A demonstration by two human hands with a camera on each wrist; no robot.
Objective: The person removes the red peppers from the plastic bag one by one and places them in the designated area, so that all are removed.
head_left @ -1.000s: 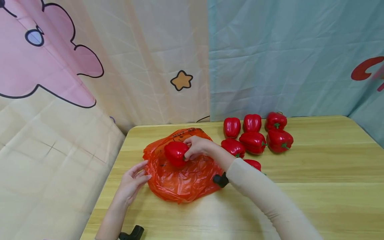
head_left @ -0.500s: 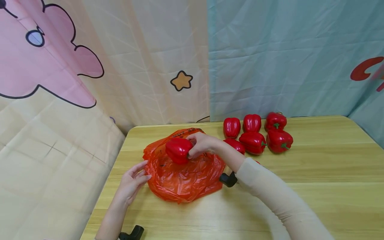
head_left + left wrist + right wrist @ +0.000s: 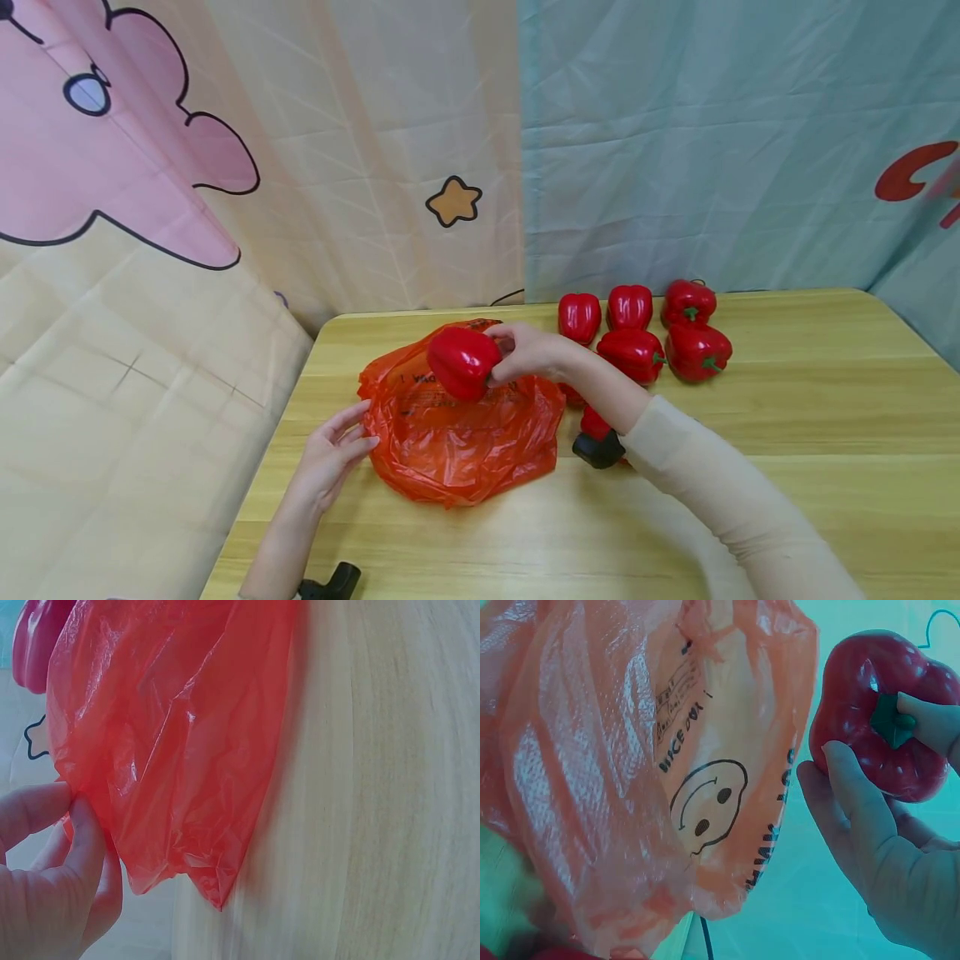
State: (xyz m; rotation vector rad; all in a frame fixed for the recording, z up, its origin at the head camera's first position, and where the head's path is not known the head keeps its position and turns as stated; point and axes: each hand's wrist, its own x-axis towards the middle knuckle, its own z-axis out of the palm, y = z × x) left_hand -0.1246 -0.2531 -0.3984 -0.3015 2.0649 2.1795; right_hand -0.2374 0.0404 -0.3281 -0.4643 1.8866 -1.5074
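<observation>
An orange-red plastic bag (image 3: 457, 462) lies spread on the wooden table, its mouth open and upward. My left hand (image 3: 336, 454) is at the bag's left rim; in the left wrist view its thumb and fingers (image 3: 88, 836) pinch the thin edge. A glossy red bell pepper (image 3: 459, 362) hangs over the bag's far part, gripped near its stem end by my right hand (image 3: 528, 352). The right wrist view shows the thumb on the pepper's green stem (image 3: 891, 720) and the other fingers below and beside it. Print and a smiley face (image 3: 712, 802) show on the bag.
Several more red bell peppers (image 3: 632, 357) stand grouped right of the bag, some partly hidden behind my right forearm. A patterned curtain (image 3: 637, 150) hangs along the table's back edge. Black wrist mounts (image 3: 598, 450) sit near the bag and the table front.
My right hand has lifted the bell pepper and carried it a little back and to the right, still above the bag. My left hand has stayed at the rim.
</observation>
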